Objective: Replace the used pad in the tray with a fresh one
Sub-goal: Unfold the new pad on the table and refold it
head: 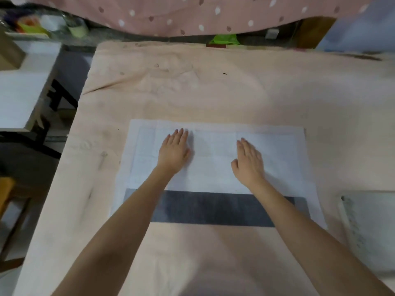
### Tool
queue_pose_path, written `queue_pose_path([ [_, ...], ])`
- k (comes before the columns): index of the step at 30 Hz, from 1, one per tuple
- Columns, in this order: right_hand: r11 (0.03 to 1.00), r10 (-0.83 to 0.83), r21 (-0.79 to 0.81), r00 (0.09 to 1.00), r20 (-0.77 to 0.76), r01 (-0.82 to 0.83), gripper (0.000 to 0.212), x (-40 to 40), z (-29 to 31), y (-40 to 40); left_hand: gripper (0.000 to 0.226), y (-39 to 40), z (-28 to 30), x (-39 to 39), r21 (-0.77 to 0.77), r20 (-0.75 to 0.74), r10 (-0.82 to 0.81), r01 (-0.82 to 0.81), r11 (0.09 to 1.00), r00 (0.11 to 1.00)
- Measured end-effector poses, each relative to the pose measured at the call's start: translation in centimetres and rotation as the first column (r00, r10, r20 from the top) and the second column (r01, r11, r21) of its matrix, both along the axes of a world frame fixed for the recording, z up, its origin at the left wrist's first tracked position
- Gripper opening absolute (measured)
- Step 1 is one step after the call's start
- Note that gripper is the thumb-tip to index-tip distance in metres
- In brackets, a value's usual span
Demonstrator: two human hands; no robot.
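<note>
Your two forearms reach forward from the bottom edge, and both hands lie flat on the pad (215, 165), fingers straight and together, gripping nothing. Your left hand (174, 151) presses the left-centre of the white sheet; your right hand (249, 161) presses the right-centre, with a bare strip of pad between them. Neither hand is clearly nearer to the work: both are on it, roughly level, the left reaching slightly farther.

That pad lies straight ahead of you on the pink cloth (192, 86) covering the bench, its long axis running left to right across your view. A dark grey band (213, 208) runs along its near side, under your wrists; whether this is the pad's folded-back underside or a separate layer beneath is hard to tell. Since the long edges run sideways, any smoothing or unfolding would likely go outward from the middle, each hand toward its own end.

At the right edge a pale rimmed thing (367, 227) is cut off by the frame; it may be the tray, though you cannot confirm it. Whether this pad is the fresh or the used one is not shown. The far clutter is blurred, and your arms cover the pad's near middle.
</note>
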State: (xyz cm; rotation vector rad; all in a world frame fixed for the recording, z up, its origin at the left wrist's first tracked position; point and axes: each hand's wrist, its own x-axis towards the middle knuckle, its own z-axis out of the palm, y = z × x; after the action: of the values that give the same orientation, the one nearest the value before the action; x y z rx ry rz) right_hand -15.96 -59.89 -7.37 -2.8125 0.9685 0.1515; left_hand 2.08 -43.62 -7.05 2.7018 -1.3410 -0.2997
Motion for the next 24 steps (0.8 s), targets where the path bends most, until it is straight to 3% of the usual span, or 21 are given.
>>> queue_pose_path([
  [5,0.999,0.038,-0.023,0.997,-0.07,-0.039,0.062,3.9,1.1,-5.9,0.061,-5.3,-0.2,2.9,0.136,-0.008,-0.102,0.102,0.985,0.995],
  [9,0.996,0.091,0.008,0.993,-0.069,-0.091,0.061,5.8,0.7,-8.0,0.056,-6.5,-1.0,4.1,0.092,0.021,-0.111,0.108,0.99,0.994],
  [14,0.999,0.045,0.027,0.996,-0.074,-0.043,0.055,7.2,0.6,-9.4,0.06,-7.1,-0.9,5.6,0.071,0.02,-0.059,0.057,0.996,0.998],
  [17,0.994,0.052,0.097,0.996,-0.069,-0.046,0.053,7.5,1.0,-10.0,0.059,-7.4,-0.4,6.6,0.143,0.03,-0.059,0.054,0.988,0.998],
  [21,0.978,0.048,0.205,0.999,-0.017,-0.044,0.033,6.8,1.7,-10.9,0.038,-6.8,0.5,7.2,0.148,0.07,-0.122,0.11,0.983,0.99],
  [24,0.991,0.087,0.105,0.996,-0.019,-0.085,0.019,5.7,2.3,-11.2,0.028,-5.4,0.8,7.0,0.05,0.099,-0.128,0.123,0.991,0.987],
])
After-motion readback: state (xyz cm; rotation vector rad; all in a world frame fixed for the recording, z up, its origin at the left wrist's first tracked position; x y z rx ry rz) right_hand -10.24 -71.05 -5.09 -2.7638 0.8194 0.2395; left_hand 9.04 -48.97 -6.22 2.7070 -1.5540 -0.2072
